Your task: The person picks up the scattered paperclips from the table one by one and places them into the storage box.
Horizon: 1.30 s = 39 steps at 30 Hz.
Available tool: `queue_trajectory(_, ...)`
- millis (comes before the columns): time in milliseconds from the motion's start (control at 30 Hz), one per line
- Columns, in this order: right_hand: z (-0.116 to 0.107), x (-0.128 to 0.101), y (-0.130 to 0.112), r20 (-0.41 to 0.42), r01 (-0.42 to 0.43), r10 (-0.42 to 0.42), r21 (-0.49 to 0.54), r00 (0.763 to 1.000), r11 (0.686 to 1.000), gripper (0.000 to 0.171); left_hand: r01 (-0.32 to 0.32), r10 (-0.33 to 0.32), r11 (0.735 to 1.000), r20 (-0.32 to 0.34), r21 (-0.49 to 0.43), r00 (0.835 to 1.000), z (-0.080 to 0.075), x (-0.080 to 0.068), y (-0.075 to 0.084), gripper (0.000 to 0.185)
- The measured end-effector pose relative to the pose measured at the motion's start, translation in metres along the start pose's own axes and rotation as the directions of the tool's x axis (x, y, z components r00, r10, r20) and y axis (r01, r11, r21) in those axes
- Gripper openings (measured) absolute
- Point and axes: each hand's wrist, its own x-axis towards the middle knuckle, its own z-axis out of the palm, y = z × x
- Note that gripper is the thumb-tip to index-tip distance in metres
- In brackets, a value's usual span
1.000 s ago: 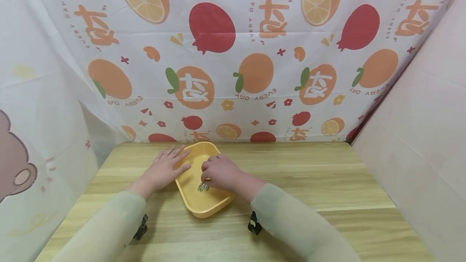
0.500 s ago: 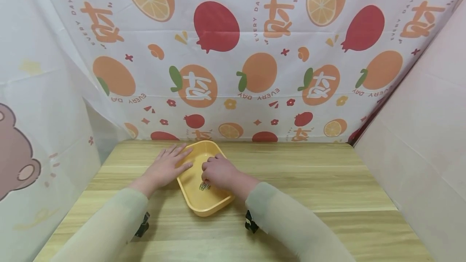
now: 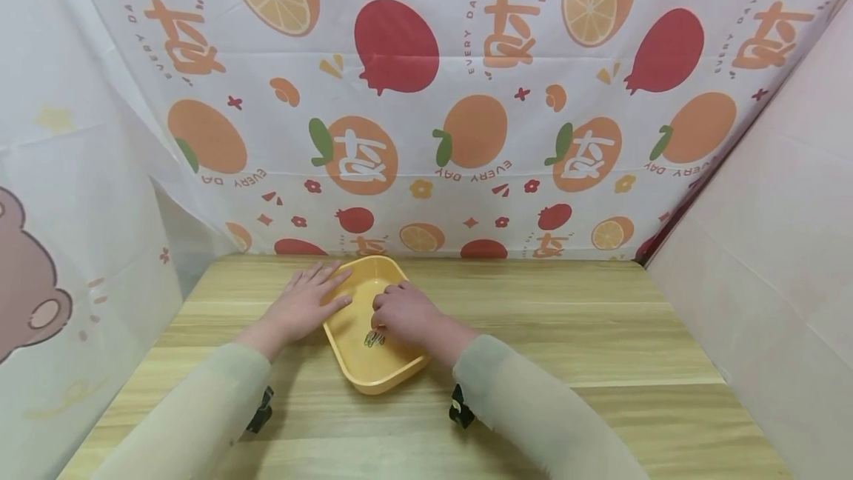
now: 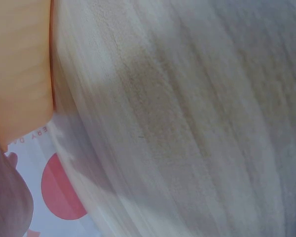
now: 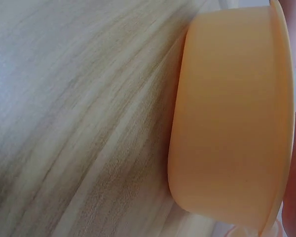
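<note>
A yellow plastic tray (image 3: 383,384) sits on the wooden table (image 3: 566,332), left of centre. My left hand (image 3: 313,298) lies flat beside it, with straight fingers resting on the tray's left rim. My right hand (image 3: 393,317) reaches into the tray with its fingers curled down, pinching a small bunch of metal paper clips (image 3: 372,338) at the tray floor. The left wrist view shows the tray's outer wall (image 4: 19,64) and blurred table top (image 4: 187,123). In the right wrist view the tray's wall (image 5: 227,113) stands on the wood (image 5: 74,113).
A fruit-print cloth (image 3: 426,95) hangs along the back of the table and down the left side. A plain pink panel (image 3: 766,243) closes the right side. Bare wood stretches to the right of the tray and along the front.
Hardly anything moved. My right hand shifted slightly inside the tray while staying on the clips, and my left hand stayed on the rim.
</note>
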Motion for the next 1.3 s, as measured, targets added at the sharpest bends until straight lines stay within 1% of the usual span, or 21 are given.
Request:
queue_trajectory(100,-0.001,-0.003,0.002,-0.01,-0.028,0.029,0.035,1.0,0.999,0.014,-0.002,0.002,1.0,-0.002,0.003,1.0,0.0,0.0,0.0,0.064)
queue_trajectory(200,-0.003,-0.006,0.005,-0.019,-0.059,0.061,0.094,0.998,0.994,0.016,-0.004,0.004,1.0,-0.002,0.006,1.0,0.0,0.0,0.0,0.065)
queue_trajectory(333,-0.008,-0.011,0.009,-0.037,-0.077,0.083,0.138,0.996,0.987,0.019,-0.003,0.003,1.0,-0.005,0.002,1.0,-0.001,0.0,0.0,0.064)
queue_trajectory(533,-0.011,-0.021,0.013,-0.064,-0.098,0.11,0.169,0.992,0.981,0.021,-0.005,0.005,1.0,-0.002,0.0,1.0,-0.002,0.0,0.001,0.064)
queue_trajectory(767,-0.013,-0.037,0.015,-0.126,-0.111,0.14,0.215,0.982,0.97,0.021,-0.01,0.009,1.0,-0.005,-0.012,1.0,-0.003,-0.001,0.003,0.064)
queue_trajectory(933,-0.014,-0.051,0.017,-0.166,-0.123,0.162,0.224,0.973,0.967,0.02,-0.013,0.013,1.0,-0.007,-0.007,1.0,-0.003,-0.001,0.003,0.064)
queue_trajectory(1100,-0.012,-0.069,0.021,-0.205,-0.128,0.171,0.207,0.964,0.97,0.019,-0.016,0.016,1.0,-0.009,-0.001,1.0,-0.001,0.0,0.001,0.064)
queue_trajectory(1300,-0.008,-0.091,0.03,-0.256,-0.142,0.194,0.209,0.947,0.968,0.018,-0.016,0.016,1.0,-0.004,-0.004,1.0,-0.002,0.001,0.0,0.064)
